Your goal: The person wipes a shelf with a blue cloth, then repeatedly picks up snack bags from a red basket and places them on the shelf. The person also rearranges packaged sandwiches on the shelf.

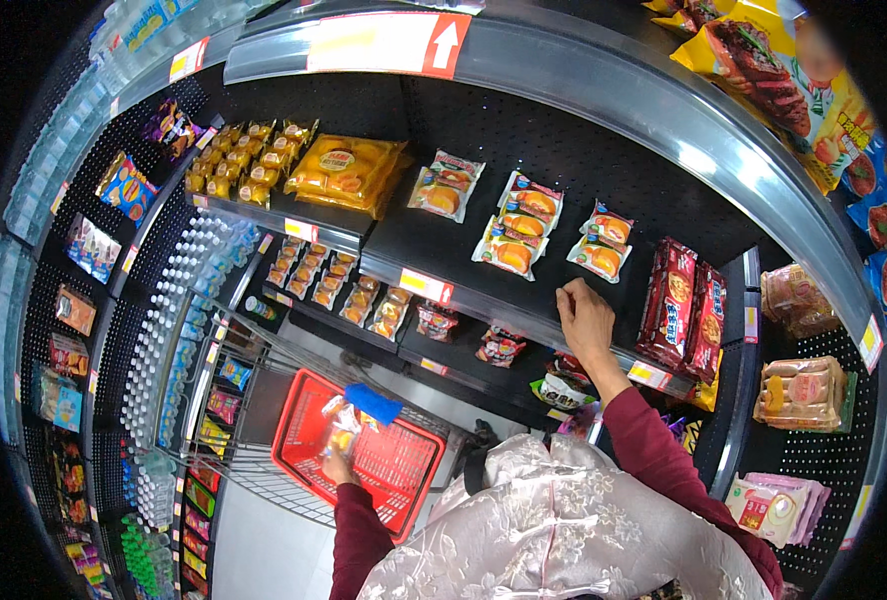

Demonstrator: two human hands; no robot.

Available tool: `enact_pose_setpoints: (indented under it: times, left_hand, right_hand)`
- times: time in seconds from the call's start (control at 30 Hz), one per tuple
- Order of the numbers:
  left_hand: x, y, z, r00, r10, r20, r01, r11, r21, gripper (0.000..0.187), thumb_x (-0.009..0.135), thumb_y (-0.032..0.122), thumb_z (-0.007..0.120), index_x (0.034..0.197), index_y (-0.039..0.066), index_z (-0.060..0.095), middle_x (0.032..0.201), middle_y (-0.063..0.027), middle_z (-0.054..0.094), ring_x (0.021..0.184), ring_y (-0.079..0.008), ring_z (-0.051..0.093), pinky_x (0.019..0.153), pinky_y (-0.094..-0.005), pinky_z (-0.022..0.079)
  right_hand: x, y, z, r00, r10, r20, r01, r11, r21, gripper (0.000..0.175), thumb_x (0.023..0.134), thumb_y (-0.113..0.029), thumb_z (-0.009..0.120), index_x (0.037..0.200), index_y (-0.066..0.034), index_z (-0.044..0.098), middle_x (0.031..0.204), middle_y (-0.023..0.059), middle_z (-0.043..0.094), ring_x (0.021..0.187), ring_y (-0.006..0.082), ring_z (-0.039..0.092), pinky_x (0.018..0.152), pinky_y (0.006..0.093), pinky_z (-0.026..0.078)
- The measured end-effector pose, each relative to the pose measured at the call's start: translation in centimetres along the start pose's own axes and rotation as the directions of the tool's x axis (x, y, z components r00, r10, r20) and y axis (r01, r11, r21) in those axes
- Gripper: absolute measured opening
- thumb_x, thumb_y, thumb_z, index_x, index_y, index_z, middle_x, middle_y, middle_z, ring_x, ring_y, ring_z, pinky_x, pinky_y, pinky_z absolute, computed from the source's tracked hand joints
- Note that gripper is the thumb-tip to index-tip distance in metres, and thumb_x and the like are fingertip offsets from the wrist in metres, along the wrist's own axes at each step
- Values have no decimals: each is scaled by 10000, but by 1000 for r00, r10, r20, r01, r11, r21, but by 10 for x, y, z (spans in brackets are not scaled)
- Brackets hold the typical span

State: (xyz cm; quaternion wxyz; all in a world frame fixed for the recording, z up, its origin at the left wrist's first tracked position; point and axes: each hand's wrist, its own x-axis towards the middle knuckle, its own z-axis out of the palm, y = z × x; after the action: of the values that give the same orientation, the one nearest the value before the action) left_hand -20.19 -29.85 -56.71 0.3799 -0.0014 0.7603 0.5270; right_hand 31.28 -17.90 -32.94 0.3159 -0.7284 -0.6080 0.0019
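Down in the red shopping basket (413,450), my left hand (336,463) grips a clear-wrapped packaged bun (344,431). More small wrapped packs (335,406) and a blue cloth-like item (374,403) lie at the basket's far end. My right hand (587,319) is at the front of the black shelf (488,289), its fingers curled in and nothing visible in them. Just beyond it sit two wrapped buns (599,255), overlapping. Two more stacks of wrapped buns, a middle stack (515,244) and a left stack (447,187), stand farther left.
A wire shopping cart (241,457) bears the basket. Right of my right hand are red snack packs (668,300); large yellow bread bags (346,169) lie far left. Water bottles (181,300) fill the left shelving. An upper shelf edge (601,97) curves overhead.
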Motion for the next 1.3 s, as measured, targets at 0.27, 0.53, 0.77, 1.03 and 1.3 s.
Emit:
enact_pose_setpoints:
  times: [0.27,0.53,0.77,1.03,1.3]
  left_hand:
    - [-60,100,92,818,560,129,-571,817,76,368,1014,160,636,1291,-74,569,1294,-183,641,1177,-235,615,1003,-356,489]
    - [-253,180,244,179,697,695,-889,417,-189,479,919,172,751,1329,-8,583,1291,-166,645,1218,-252,602,1042,-384,450]
    - [-300,183,338,9,590,807,-990,120,-77,847,782,341,853,1388,-114,475,1262,-286,623,1179,-411,574,1010,-465,450]
    - [-299,162,358,-21,701,713,-978,133,-159,806,714,387,900,1260,-106,572,1170,-284,615,1019,-426,614,866,-474,506]
    - [-293,186,291,172,685,708,-848,469,-247,429,798,169,856,1080,-59,627,1022,-148,598,930,-248,607,836,-363,499]
  right_hand:
    - [0,-2,2,997,-56,-52,55,998,-12,179,973,-206,639,892,-73,550,762,113,640,711,337,663,643,446,512]
    - [0,-1,4,995,-69,-75,68,998,-17,185,977,-222,630,887,-77,557,754,110,646,691,336,666,643,446,526]
    - [0,-1,5,990,-94,-102,93,996,-16,182,973,-211,630,881,-79,546,743,108,642,681,334,664,641,448,528]
    - [-1,-1,5,985,-107,-132,105,994,-26,185,964,-206,638,874,-77,540,728,112,629,671,337,657,633,456,527]
    - [-1,-2,4,988,-96,-120,93,995,-35,168,953,-191,639,878,-68,553,756,128,655,696,350,666,635,463,523]
